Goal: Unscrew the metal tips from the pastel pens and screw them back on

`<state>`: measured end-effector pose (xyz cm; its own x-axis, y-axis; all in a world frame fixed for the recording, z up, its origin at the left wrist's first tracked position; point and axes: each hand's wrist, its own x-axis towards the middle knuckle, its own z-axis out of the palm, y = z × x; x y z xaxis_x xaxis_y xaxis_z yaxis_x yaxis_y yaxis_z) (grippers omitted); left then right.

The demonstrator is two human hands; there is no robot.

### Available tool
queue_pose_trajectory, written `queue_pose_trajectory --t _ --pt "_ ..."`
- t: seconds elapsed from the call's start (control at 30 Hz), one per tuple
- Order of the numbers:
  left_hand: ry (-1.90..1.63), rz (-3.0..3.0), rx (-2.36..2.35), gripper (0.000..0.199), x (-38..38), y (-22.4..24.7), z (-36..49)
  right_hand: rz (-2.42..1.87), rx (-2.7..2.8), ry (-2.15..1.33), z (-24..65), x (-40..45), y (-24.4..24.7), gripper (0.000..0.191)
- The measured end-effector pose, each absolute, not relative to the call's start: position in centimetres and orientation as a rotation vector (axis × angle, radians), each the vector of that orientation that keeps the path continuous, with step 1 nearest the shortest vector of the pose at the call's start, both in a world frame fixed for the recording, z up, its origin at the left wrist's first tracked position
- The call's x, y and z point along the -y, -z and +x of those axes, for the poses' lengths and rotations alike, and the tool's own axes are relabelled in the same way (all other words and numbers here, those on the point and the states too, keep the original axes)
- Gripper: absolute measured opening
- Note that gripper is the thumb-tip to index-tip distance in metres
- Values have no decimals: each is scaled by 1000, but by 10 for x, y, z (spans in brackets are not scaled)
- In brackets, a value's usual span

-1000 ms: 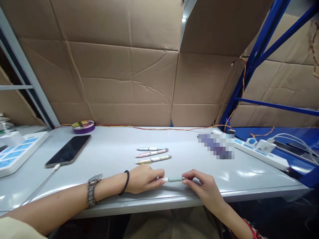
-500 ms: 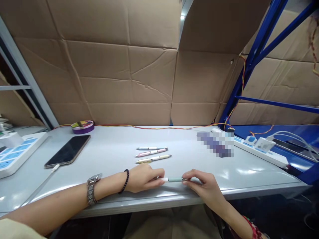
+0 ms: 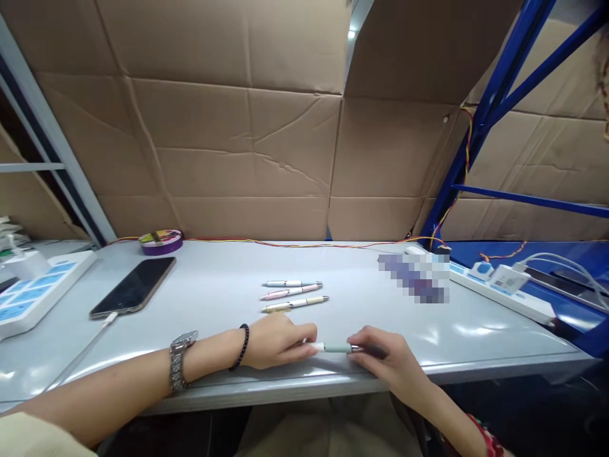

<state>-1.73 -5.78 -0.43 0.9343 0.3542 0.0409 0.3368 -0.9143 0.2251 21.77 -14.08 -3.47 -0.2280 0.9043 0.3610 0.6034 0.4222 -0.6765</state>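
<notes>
A pen (image 3: 337, 348) with a pale green grip, a white barrel and a silver tip lies level, low over the front of the table. My left hand (image 3: 280, 341) is closed round its white end, which the fingers partly hide. At the silver tip, the thumb and index finger of my right hand (image 3: 383, 355) sit on either side in a loose pinch. Beyond my left hand lie three more pens side by side: a blue and white pen (image 3: 291, 284), a pink and white pen (image 3: 291, 292) and a cream pen (image 3: 295, 304).
A phone (image 3: 134, 287) on a charging cable and a purple tape roll (image 3: 160, 242) are at the left. Power strips stand at the left (image 3: 45, 292) and right (image 3: 499, 295). A blurred-out purple item (image 3: 412, 278) lies right of centre. Cardboard (image 3: 238, 139) walls the back.
The right thumb and index finger have parted slightly, and more of the silver tip shows between them. The left hand keeps its hold. The view has shifted a little.
</notes>
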Motion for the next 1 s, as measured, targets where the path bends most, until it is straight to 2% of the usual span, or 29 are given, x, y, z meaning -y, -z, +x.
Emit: queue_pose_trajectory --t 0.13,0.33,0.37,0.43,0.5,0.57,0.63,0.67,0.77,0.83,0.93,1.0 --pt "-137 2891 -483 32 58 5 -18 -1241 2057 -348 216 142 36 38" --pt "-154 2880 -512 32 58 6 -18 -1289 1979 -431 215 143 34 17" --pt "-154 2884 -503 33 58 6 -18 -1283 1997 -406 215 143 35 19" --pt "-150 2896 -490 33 57 6 -18 -1242 2047 -340 215 142 35 32" --pt "-148 2901 -487 34 56 7 -18 -1203 2061 -328 215 142 37 31" --pt "-147 2891 -482 35 56 7 -18 -1182 2011 -428 215 143 38 21" --pt "-143 2872 -480 36 61 7 -18 -1147 1945 -579 215 145 37 41" --pt "-138 2862 -480 37 65 7 -18 -1122 1921 -647 215 148 37 39" --pt "-152 2797 -472 39 81 7 -17 -1048 1810 -842 212 155 36 12" --pt "-229 2711 -400 44 90 6 -18 -1032 1648 -990 208 158 37 14" --pt "-287 2778 -121 62 95 7 -18 -1048 1434 -1161 203 157 37 22" --pt "-246 2888 57 65 93 9 -18 -1066 1395 -1201 203 153 38 26"
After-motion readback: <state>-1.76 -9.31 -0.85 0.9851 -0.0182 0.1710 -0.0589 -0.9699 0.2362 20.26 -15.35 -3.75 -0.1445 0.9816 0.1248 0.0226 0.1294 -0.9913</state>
